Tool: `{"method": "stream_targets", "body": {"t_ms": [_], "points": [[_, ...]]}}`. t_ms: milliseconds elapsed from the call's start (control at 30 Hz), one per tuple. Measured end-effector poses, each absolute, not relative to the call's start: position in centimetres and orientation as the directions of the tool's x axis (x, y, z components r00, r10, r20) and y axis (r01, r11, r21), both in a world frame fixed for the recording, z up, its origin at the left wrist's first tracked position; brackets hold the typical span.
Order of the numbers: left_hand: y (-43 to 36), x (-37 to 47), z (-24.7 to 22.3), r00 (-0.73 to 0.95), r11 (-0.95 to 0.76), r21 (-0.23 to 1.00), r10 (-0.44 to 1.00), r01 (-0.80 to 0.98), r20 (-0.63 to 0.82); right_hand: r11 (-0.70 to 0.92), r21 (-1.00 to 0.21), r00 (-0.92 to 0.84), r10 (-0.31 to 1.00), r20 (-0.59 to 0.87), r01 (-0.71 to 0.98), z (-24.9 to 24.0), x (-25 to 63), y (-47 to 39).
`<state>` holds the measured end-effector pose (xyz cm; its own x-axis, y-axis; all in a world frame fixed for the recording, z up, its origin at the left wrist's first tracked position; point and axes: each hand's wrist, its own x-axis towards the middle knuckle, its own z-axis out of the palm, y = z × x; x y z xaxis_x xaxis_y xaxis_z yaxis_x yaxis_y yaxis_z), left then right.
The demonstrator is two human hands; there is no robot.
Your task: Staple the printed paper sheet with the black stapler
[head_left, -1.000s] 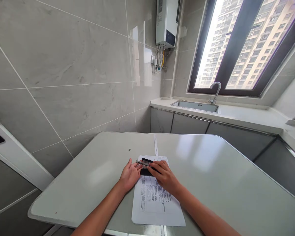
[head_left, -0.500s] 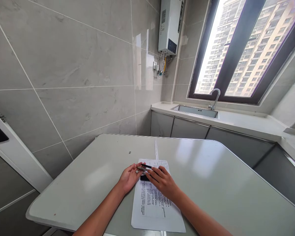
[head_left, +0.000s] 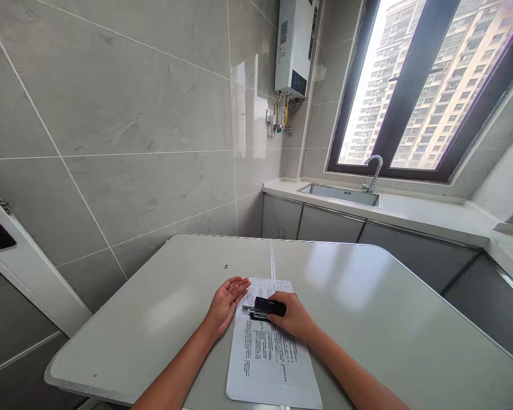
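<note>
A black stapler (head_left: 270, 307) is in my right hand (head_left: 294, 316), whose fingers wrap round its right end. A shiny metal piece (head_left: 248, 309) sticks out from its left end. The stapler is over the upper part of a printed sheet of paper (head_left: 277, 382). My left hand (head_left: 226, 302) is at the sheet's upper left edge, palm partly turned up and fingers stretched out, apart from the stapler. I see nothing in it. Small dark bits (head_left: 226, 266), too small to name, lie on the table beyond my left hand.
The sheet lies on a pale folding table (head_left: 123, 341) with a seam down its middle. A counter with a sink (head_left: 342, 195) and tap (head_left: 374, 171) stands behind, under a window. Grey tiled wall (head_left: 154, 114) rises at the left, with a water heater (head_left: 296, 48) on it.
My hands were close together around the stapler; now they are apart. My right hand has closed round the stapler's body, and my left hand has come off it.
</note>
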<state>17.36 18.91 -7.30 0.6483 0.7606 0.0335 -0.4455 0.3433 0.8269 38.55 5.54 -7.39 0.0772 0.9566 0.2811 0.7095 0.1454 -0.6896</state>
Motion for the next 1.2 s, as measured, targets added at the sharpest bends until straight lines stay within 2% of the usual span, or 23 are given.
{"method": "stream_targets", "body": {"t_ms": [100, 233, 333, 467, 767, 833, 900, 967, 1033, 1100, 1200], "points": [[17.9, 17.3, -6.6, 0.697, 0.28, 0.869, 0.71, -0.408, 0.098, 0.239, -0.606, 0.025, 0.919, 0.393, 0.759, -6.8, 38.3, 5.5], [17.0, 17.3, -6.0, 0.744, 0.208, 0.888, 0.639, -0.411, 0.194, 0.408, -0.354, -0.137, 0.795, 0.591, 0.841, -5.6, 36.6, 5.0], [16.7, 17.2, -5.8, 0.743, 0.131, 0.893, 0.613, -0.431, 0.269, 0.491, -0.185, -0.303, 0.748, 0.59, 0.851, -5.3, 34.8, 4.8], [16.7, 16.9, -5.7, 0.778, 0.054, 0.918, 0.552, -0.392, 0.3, 0.484, -0.125, -0.344, 0.758, 0.555, 0.866, -5.6, 33.7, 5.1], [16.5, 17.1, -5.6, 0.784, -0.088, 0.937, 0.525, -0.337, 0.331, 0.473, -0.182, -0.297, 0.763, 0.574, 0.862, -5.4, 33.9, 5.2], [16.7, 17.3, -5.9, 0.751, -0.133, 0.934, 0.562, -0.332, 0.347, 0.449, -0.221, -0.234, 0.753, 0.615, 0.866, -5.4, 34.6, 5.6], [17.4, 17.3, -6.4, 0.665, -0.235, 0.934, 0.657, -0.268, 0.356, 0.38, -0.297, -0.091, 0.735, 0.671, 0.876, -5.6, 36.2, 6.1], [18.8, 17.2, -6.9, 0.541, -0.362, 0.928, 0.764, -0.091, 0.351, 0.269, -0.412, 0.108, 0.712, 0.694, 0.871, -6.0, 38.7, 6.6], [20.8, 16.9, -7.2, 0.431, -0.464, 0.876, 0.823, 0.134, 0.37, 0.154, -0.526, 0.275, 0.712, 0.646, 0.837, -6.7, 41.8, 7.0], [23.3, 16.6, -7.2, 0.444, -0.546, 0.763, 0.812, 0.346, 0.379, 0.012, -0.613, 0.422, 0.715, 0.557, 0.79, -7.6, 44.9, 7.2], [27.2, 16.3, -7.3, 0.446, -0.593, 0.527, 0.805, 0.609, 0.391, -0.146, -0.699, 0.573, 0.699, 0.429, 0.701, -9.4, 48.5, 7.1]]}}
